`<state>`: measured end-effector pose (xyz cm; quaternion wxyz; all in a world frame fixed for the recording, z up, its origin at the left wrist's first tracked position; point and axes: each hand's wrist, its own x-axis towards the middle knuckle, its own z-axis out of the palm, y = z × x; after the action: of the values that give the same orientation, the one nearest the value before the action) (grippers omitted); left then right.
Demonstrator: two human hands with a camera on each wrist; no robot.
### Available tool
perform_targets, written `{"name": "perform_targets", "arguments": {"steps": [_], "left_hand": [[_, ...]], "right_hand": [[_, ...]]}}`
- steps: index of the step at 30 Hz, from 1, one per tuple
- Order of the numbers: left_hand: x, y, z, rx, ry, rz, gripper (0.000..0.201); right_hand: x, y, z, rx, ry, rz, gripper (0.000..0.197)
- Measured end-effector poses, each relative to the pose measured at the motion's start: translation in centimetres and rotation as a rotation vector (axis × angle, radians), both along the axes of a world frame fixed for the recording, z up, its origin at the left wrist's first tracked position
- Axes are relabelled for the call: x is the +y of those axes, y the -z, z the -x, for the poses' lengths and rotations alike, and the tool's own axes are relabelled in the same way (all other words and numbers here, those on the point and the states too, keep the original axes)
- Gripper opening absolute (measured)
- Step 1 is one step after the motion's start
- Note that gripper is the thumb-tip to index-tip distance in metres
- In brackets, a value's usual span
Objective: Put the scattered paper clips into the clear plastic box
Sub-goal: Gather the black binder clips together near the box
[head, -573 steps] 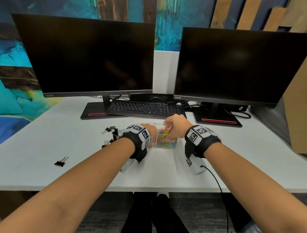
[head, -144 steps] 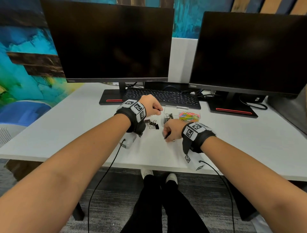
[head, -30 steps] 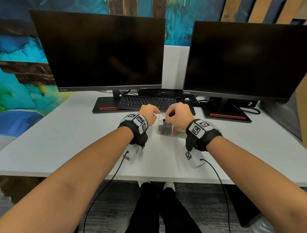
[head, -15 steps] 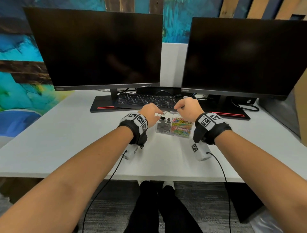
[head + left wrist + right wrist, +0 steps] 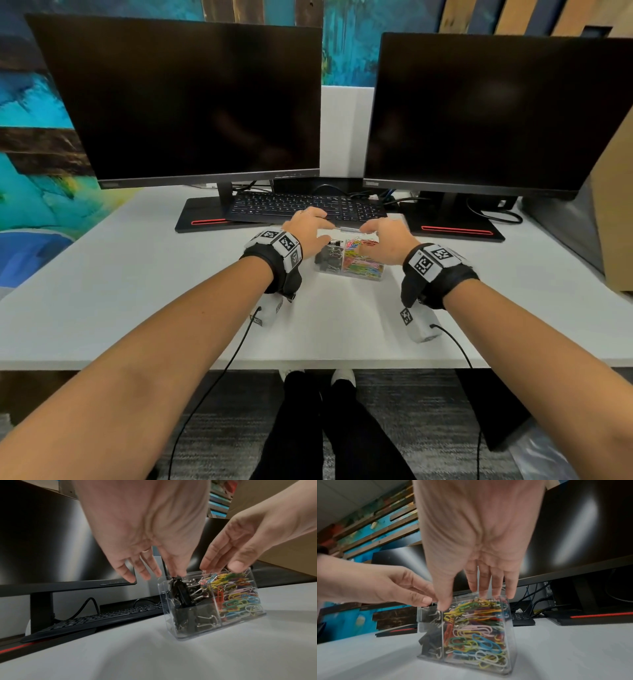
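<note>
On the table [image 5: 137,291], the box [image 5: 212,609] held the clips [image 5: 476,626] while both hands, left [image 5: 306,229] and right [image 5: 385,240], hovered slack-fingered and empty at its rim, where a careless nudge could tip it.

A white surface [image 5: 102,291] runs wide across the room. At its far edge stand two dark monitors [image 5: 191,99], side by side, each on a black base with a red stripe [image 5: 212,222]. A black keyboard [image 5: 301,205] lies between the bases, cables trailing behind it. The wall [image 5: 30,113] behind is painted in blue and teal, with brown wooden slats. A white panel [image 5: 344,130] shows between the screens. Grey carpet [image 5: 428,428] covers the floor below.
</note>
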<state>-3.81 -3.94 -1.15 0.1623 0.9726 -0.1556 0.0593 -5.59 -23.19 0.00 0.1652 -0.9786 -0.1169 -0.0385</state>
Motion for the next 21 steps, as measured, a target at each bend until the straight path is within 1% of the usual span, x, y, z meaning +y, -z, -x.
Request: {"name": "perform_targets", "arguments": {"steps": [2,5,8,10,13,14,15,17,19,21], "left_hand": [[0.3,-0.1,-0.1,0.019,-0.007,-0.003,0.029],[0.4,-0.1,-0.3,0.015,-0.02,0.0,0.026],[0.4,-0.5,-0.3,0.026,-0.09,0.03,0.023],[0.6,-0.8,-0.2,0.045,-0.132,0.072,0.025],[0.6,-1.0,0.0,-0.046,-0.123,0.055,0.036],[0.4,-1.0,0.1,-0.066,-0.089,0.031,0.042],[0.1,-0.9,0.3,-0.044,-0.041,-0.012,0.049],[-0.3,-0.8,0.8,0.062,0.033,-0.176,0.06],[-0.5,-0.7,1.2,0.112,0.027,-0.328,0.064],[-0.4,-0.6,1.4,0.131,-0.011,-0.372,0.064]], "right_hand": [[0.0,0.0,0.2,0.009,-0.009,0.041,0.061],[-0.1,0.1,0.0,-0.013,-0.015,0.09,0.059],[0.1,0.1,-0.1,-0.021,-0.005,0.076,0.059],[0.4,0.0,-0.2,-0.011,-0.005,0.079,0.059],[1.1,0.0,-0.5,-0.002,-0.01,0.102,0.059],[1.4,0.0,-0.6,0.0,-0.015,0.123,0.058],[1.8,0.1,-0.6,0.001,-0.02,0.155,0.057],[2.7,0.4,-0.6,0.005,-0.027,0.241,0.052],[3.4,0.7,-0.7,0.001,-0.009,0.328,0.053],[3.8,1.1,-0.9,-0.005,0.01,0.381,0.058]]}}
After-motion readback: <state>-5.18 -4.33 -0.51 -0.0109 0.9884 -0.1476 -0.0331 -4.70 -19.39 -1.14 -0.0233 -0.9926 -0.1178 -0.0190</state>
